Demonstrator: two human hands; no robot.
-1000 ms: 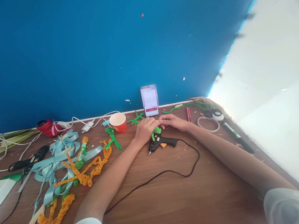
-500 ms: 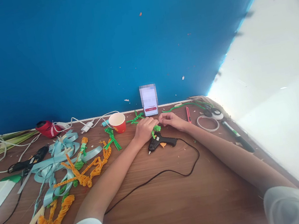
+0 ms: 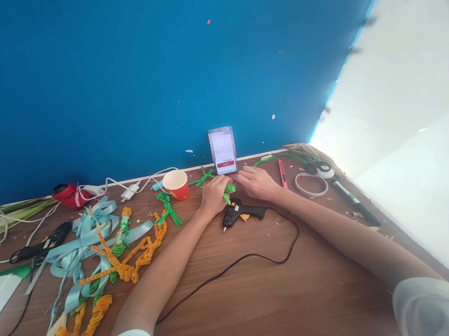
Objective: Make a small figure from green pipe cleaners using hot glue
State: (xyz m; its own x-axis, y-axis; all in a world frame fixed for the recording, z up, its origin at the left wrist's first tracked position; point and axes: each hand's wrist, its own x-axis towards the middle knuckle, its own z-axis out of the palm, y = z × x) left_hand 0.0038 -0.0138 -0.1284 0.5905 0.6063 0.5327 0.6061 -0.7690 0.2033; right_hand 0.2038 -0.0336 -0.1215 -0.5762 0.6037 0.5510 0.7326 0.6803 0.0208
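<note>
My left hand [image 3: 213, 195] is closed around a small bright green twisted cord piece [image 3: 230, 190], part of which shows below the fingers. Close beside it, my right hand [image 3: 258, 183] has its fingers curled and pressed together near the left fingertips; whatever they pinch is too small or hidden to see. Just below both hands a black glue gun [image 3: 240, 211] lies on its side, nozzle to the left, its cord trailing across the table. A phone [image 3: 224, 151] with a lit screen leans against the blue wall directly behind the hands.
An orange-red paper cup [image 3: 176, 184] and green knotted cords [image 3: 167, 209] stand left of the hands. Farther left lie pale blue ribbon [image 3: 69, 257], orange braided cords [image 3: 127, 271] and a second black tool [image 3: 45, 242]. A pink cutter [image 3: 282, 174], white ring [image 3: 311, 184] and marker [image 3: 357, 203] lie right.
My right hand has moved slightly left and turned its knuckles upward, closer against my left hand. Less of the green piece shows now. The view has shifted a little.
</note>
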